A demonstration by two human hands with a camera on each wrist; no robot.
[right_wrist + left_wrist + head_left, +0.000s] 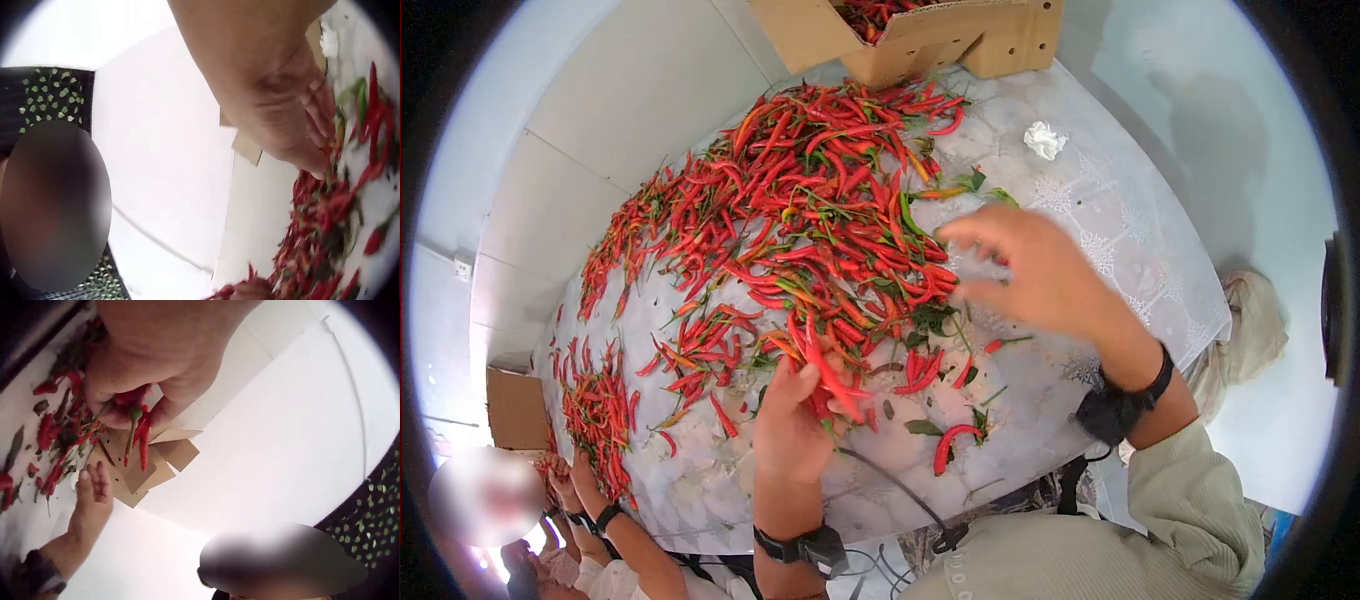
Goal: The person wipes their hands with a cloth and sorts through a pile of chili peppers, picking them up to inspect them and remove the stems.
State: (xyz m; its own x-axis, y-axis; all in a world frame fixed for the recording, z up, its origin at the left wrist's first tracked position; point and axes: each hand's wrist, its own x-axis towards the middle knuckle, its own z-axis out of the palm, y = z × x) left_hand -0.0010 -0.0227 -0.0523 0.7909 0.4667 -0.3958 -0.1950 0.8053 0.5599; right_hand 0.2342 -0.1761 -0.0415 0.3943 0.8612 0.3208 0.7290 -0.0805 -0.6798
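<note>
Left hand (792, 425) grips a bunch of slender glossy red chilies (830, 375); right hand (1035, 275), fingers loosely spread, reaches over the heaped pile (820, 220) on a lace-patterned tablecloth (1120, 240).

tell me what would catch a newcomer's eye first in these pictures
A big heap of red chillies sprawls across the pale table, filling the middle of the head view. At its near edge the left hand grips a bunch of chillies, while the right hand reaches over the heap's right side with loose fingers. A cardboard box holding more chillies sits at the far end.
</note>
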